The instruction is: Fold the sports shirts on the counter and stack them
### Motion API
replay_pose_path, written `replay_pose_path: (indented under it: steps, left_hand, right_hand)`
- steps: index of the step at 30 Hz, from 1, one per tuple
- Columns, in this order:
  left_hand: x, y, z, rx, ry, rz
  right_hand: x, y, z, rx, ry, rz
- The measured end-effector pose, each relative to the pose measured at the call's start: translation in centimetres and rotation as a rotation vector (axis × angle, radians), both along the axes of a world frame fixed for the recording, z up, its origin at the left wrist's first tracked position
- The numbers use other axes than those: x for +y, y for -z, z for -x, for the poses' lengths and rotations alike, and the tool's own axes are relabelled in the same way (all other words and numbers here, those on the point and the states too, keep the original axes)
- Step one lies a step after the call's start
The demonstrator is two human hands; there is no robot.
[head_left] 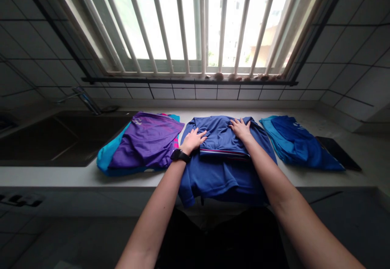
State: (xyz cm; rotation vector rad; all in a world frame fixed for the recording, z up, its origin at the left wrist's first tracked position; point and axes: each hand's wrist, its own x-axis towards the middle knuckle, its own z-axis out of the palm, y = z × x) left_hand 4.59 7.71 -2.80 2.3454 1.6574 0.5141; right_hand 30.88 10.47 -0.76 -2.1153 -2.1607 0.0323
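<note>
A dark blue garment (219, 175) lies partly folded on the counter in front of me, its lower part hanging over the front edge. A striped band in white and red runs along the folded flap. My left hand (193, 139) rests on the left side of the cloth with its fingers spread; a black watch (180, 155) is on that wrist. On the upper right part of the same garment, my right hand (240, 128) lies flat, fingers apart. Neither hand grips the fabric. The garment's exact kind cannot be made out.
Left of the garment, purple and turquoise folded clothes (149, 139) lie beside a dark sink (73, 161) with a faucet (87, 100). At right are folded blue clothes (300, 145) and a flat dark object (338, 153). A barred window (201, 29) is behind the counter (128, 178).
</note>
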Motion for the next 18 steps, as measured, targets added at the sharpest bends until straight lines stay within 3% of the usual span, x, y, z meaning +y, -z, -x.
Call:
replay_pose_path:
  steps: [3, 5, 7, 10, 12, 15, 18]
  left_hand:
    - [-0.3, -0.7, 0.0, 0.043, -0.019, -0.071]
    - [-0.8, -1.3, 0.9, -0.039, 0.068, -0.104]
    - [-1.2, -1.9, 2.0, -0.157, 0.251, -0.102]
    - [-1.7, -2.4, 3.1, -0.273, 0.586, 0.036]
    - [-1.7, -2.4, 3.2, -0.300, 0.710, 0.149]
    - [-1.3, -2.2, 2.9, -0.346, 0.663, 0.155]
    - [-1.3, -2.9, 2.5, -0.407, 0.502, 0.007]
  right_hand:
    - [-0.8, -0.6, 0.6, 0.004, -0.060, -0.052]
    - [-2.2, -0.8, 0.2, 0.111, -0.129, -0.092]
    - [-4.5, -0.8, -1.2, 0.248, -0.277, -0.104]
    - [-9.1, -0.3, -4.2, 0.403, -0.596, 0.008]
    - [-11.7, 0.4, -5.8, 0.446, -0.664, 0.068]
    - [-13.5, 1.3, -6.6, 0.463, -0.669, 0.026]
    - [-13.2, 1.2, -6.1, 0.454, -0.620, -0.145]
